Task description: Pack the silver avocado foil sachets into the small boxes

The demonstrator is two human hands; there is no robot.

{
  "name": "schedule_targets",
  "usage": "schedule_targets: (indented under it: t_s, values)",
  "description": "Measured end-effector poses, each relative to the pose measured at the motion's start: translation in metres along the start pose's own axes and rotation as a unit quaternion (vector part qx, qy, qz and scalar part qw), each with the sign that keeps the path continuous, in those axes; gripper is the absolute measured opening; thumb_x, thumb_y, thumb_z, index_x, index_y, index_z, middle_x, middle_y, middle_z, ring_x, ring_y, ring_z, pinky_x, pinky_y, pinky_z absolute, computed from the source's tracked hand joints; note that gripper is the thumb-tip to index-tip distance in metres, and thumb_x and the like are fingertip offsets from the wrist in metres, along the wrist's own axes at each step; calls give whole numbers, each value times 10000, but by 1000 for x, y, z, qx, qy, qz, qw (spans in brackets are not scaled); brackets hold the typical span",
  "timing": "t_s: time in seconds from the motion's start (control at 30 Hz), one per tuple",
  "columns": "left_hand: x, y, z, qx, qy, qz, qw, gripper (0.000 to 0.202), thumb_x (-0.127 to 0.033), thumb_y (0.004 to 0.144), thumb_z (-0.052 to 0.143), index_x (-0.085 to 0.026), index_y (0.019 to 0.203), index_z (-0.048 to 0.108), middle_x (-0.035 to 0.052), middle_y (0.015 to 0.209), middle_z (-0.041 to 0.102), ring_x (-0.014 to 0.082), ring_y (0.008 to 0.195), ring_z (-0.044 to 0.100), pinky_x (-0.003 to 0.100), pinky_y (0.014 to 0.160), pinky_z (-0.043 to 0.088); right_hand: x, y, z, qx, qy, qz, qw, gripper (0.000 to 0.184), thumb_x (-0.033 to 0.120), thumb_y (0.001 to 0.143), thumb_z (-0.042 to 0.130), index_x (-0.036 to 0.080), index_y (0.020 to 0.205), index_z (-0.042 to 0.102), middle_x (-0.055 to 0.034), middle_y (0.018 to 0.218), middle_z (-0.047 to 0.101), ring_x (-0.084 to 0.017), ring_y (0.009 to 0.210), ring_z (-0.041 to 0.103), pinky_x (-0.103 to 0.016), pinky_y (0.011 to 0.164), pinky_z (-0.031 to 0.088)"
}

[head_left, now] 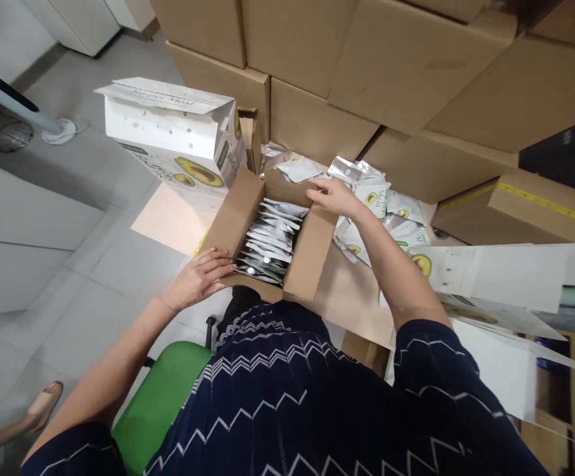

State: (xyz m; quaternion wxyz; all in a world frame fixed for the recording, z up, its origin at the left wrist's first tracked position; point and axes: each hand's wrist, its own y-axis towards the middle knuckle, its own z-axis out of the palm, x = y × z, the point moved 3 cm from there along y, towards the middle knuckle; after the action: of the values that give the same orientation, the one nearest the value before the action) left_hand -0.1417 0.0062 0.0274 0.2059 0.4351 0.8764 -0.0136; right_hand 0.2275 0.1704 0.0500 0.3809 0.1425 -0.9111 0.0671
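An open cardboard box (310,254) stands in front of me with its flaps spread outward. Inside it, several silver-white pouches (275,228) are packed upright in a row. My left hand (204,274) grips the box's near left corner, fingers over the flap and thumb below. At the far right corner, my right hand (334,196) holds the edge of the flap with bent fingers. Loose pouches with avocado pictures (371,195) lie in a heap just beyond and right of my right hand.
A white carton with avocado prints (168,142) stands at the far left of the table (351,297). Large brown cartons (317,112) are stacked behind. More white printed cartons (505,274) lie to the right. A green chair (161,390) and another person's foot (44,406) are lower left.
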Motion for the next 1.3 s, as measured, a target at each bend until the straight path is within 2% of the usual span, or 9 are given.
schedule_targets:
  t_s: [0.13, 0.2, 0.37, 0.5, 0.6, 0.8, 0.93, 1.1, 1.3]
  values:
    - [-12, 17, 7, -109, 64, -166, 978, 503, -494, 951, 576, -196, 1354, 620, 134, 1116, 737, 274, 1165, 624, 462, 1071, 422, 16, -9, 8, 91, -86, -70, 990, 417, 383, 982, 446, 171, 1191, 737, -72, 1118, 723, -231, 1064, 614, -332, 959, 429]
    - [-22, 26, 15, -149, 107, -246, 952, 587, -521, 928, 602, -199, 1418, 568, 159, 1188, 712, 315, 1219, 587, 521, 1102, 357, 20, -12, 17, 120, -140, -83, 979, 433, 348, 1021, 381, 171, 1152, 754, -95, 1163, 700, -238, 1085, 587, -351, 987, 405]
    - [-43, 41, 29, -185, 176, -375, 891, 733, -598, 859, 653, -265, 1491, 490, 191, 1561, 419, 463, 1471, 269, 708, 1156, 92, 27, -21, 36, 131, -289, -33, 948, 392, 308, 1013, 411, 183, 1016, 782, -156, 1257, 601, -309, 1125, 480, -432, 959, 391]
    - [-46, 43, 25, -205, 194, -433, 856, 957, -660, 755, 732, -223, 1543, 407, 257, 1631, 197, 546, 1481, 143, 766, 1114, 129, 33, -29, 36, 118, -342, 21, 932, 368, 343, 1008, 418, 244, 1096, 760, -159, 1448, 454, -397, 1230, 398, -573, 977, 346]
    - [-45, 43, 23, -211, 181, -426, 861, 938, -594, 764, 759, -195, 1538, 410, 273, 1583, 232, 510, 1433, 274, 688, 1104, 292, 32, -32, 28, 126, -337, 65, 931, 342, 401, 995, 448, 307, 1160, 733, -113, 1569, 317, -415, 1253, 394, -606, 966, 348]
    - [-62, 50, 31, -198, 202, -306, 909, 569, -261, 915, 629, -273, 1473, 516, 210, 1403, 454, 362, 1257, 501, 525, 1020, 463, 39, -22, 6, 170, -336, 100, 921, 309, 437, 921, 588, 322, 1167, 736, -133, 1341, 503, -362, 1161, 495, -543, 943, 406]
    - [-75, 53, 40, -170, 178, -211, 946, 654, -151, 938, 531, -299, 1556, 379, 188, 1379, 526, 313, 1209, 547, 469, 996, 499, 43, -4, -6, 133, -240, 51, 960, 448, 323, 916, 584, 244, 1353, 649, -151, 1281, 554, -275, 1069, 589, -393, 952, 450]
    - [-80, 49, 41, -179, 62, -151, 970, 756, -146, 961, 435, -200, 1633, 93, 179, 1333, 595, 293, 1231, 547, 455, 1032, 500, 34, 6, -2, 61, -78, 19, 995, 509, 300, 962, 497, 166, 1449, 560, -135, 1250, 637, -227, 1049, 621, -364, 1003, 447]
    - [-73, 46, 52, -175, -17, -205, 963, 652, -363, 997, 450, -200, 1597, 256, 165, 1361, 605, 302, 1219, 537, 492, 1019, 477, 19, 7, 34, 40, -31, 42, 998, 595, 257, 894, 546, 97, 1466, 520, -155, 1267, 638, -201, 941, 628, -346, 953, 468]
